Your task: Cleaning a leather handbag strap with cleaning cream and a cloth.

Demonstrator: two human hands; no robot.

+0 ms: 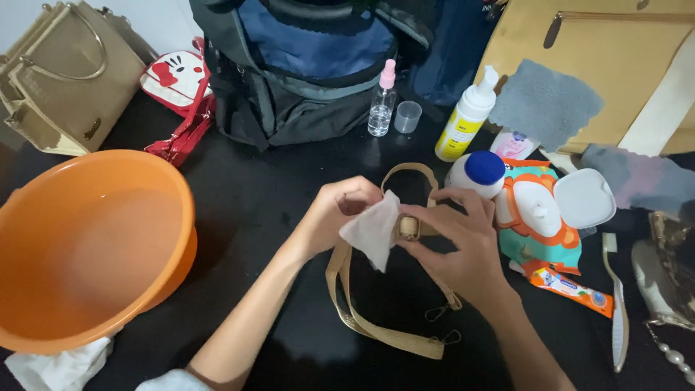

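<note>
Left hand (334,211) pinches a white wipe (373,230) between thumb and fingers, fingers curled together, wipe pressed against the metal buckle (409,227) of a tan strap (376,329). Right hand (460,242) grips the strap at the buckle, thumb and forefinger pinched around it, other fingers bent over the strap. Buckle sits right between the two hands' fingertips, touching both wipe and right thumb. Wipe is crumpled, hangs down below the left fingers, covers the buckle's left side.

Strap is gold-tan, flat, woven look, looped: one loop arcs up behind the hands, the long doubled part runs down toward the person and ends in small metal clips (443,313) on the black table (253,188). Buckle is brass coloured, small, rectangular.

Around: orange basin (87,246) far left, white cloth (58,362) under its near edge. Just right of right hand a white bottle with blue cap (478,172) and a wipes pack (539,217), lid flipped open. Spray bottle (381,101), clear cup (407,116), foam pump bottle (467,119) behind. Orange tube (568,288) lower right. Beige handbag (65,72) upper left.
</note>
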